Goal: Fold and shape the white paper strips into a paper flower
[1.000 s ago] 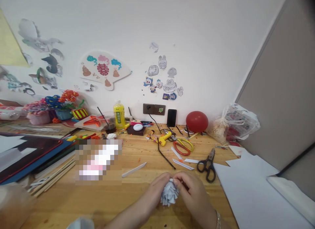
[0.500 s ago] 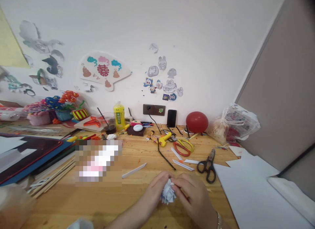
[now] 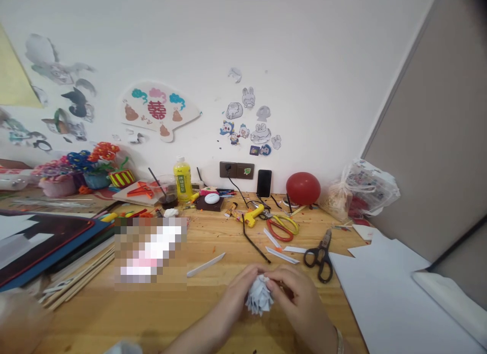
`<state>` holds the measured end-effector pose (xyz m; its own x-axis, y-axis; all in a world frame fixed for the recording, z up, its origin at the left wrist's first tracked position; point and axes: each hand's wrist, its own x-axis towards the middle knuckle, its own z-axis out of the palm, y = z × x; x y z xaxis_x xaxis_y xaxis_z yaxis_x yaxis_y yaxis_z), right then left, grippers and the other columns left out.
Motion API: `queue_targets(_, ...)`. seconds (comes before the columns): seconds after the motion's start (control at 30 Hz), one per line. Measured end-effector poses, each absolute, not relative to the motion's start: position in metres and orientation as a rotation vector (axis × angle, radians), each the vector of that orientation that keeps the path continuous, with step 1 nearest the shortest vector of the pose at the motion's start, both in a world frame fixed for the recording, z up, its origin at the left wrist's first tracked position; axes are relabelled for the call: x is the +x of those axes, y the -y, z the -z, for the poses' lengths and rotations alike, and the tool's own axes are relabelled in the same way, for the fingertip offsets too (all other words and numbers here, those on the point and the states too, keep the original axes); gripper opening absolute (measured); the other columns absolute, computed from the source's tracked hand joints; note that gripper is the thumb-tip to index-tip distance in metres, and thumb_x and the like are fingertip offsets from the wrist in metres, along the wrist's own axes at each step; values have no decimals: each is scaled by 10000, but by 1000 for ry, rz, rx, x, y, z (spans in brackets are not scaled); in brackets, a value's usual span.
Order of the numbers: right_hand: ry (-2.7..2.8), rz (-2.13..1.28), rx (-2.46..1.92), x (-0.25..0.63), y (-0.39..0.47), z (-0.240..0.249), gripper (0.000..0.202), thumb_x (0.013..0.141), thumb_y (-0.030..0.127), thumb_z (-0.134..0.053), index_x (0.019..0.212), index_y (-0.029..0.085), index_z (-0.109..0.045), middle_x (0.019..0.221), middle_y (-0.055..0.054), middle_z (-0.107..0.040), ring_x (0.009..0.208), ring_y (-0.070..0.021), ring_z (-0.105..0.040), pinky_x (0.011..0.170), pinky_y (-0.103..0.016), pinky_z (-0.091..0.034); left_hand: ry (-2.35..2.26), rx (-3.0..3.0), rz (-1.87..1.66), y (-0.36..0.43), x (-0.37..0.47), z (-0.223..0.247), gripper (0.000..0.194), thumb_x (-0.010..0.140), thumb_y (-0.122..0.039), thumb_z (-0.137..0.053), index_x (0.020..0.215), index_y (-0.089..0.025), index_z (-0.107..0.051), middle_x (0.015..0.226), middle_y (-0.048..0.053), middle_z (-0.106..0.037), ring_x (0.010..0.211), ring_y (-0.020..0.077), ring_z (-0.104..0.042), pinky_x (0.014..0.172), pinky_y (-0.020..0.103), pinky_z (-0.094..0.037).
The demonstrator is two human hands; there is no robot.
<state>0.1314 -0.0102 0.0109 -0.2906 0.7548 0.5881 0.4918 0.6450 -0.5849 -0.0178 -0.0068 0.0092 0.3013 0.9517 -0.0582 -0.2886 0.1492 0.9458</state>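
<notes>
A pale, layered folded-paper piece (image 3: 259, 296) is held over the front of the wooden table, between both hands. My left hand (image 3: 243, 285) closes round its left and upper side, with the fingertips partly hidden behind it. On the right, my right hand (image 3: 291, 293) pinches its upper edge between thumb and fingers. White paper strips (image 3: 282, 255) lie beyond the hands, and another strip (image 3: 206, 265) rests to the left. Black-handled scissors (image 3: 323, 257) lie to the right of my right hand.
White sheets (image 3: 391, 288) cover the right side. Red-yellow scissors (image 3: 282, 227), a yellow glue gun (image 3: 254, 216), a bent black stick (image 3: 254, 242), a red balloon (image 3: 303, 188) and a yellow bottle (image 3: 183, 179) stand or lie farther back. Wooden sticks (image 3: 83, 278) lie at left.
The paper piece is turned slightly, showing more of its layers. My right hand's fingers have shifted a little on it. The whole view has moved slightly.
</notes>
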Motion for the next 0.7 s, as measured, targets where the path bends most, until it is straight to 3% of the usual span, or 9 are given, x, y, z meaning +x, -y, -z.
queue_targets(0.17,1714,-359,-1106,132,8,-3,184,849,316,-514,843,188,-646,744,-41,-672,668,-164,-625,581,-231,-478,-739,848,-999,8,-12,-8,365,696,-514,-560,868,-193,-562,636,-23,-503,530,111,-428,438,207,-293)
queue_targets(0.53,1910,-280,-1094,130,11,-9,255,896,276,-419,778,203,-632,690,-13,-666,616,-146,-612,552,-223,-443,-803,903,-1014,8,-14,-5,379,722,-545,-518,834,-186,-565,570,-39,-508,473,99,-427,414,205,-328)
queue_targets(0.7,1835,-181,-1042,136,9,-11,202,895,266,-425,915,199,-615,859,-58,-677,796,-182,-628,690,-266,-483,-880,852,-1009,4,-12,0,417,696,-586,-517,760,-177,-565,525,-38,-523,424,105,-439,382,213,-330)
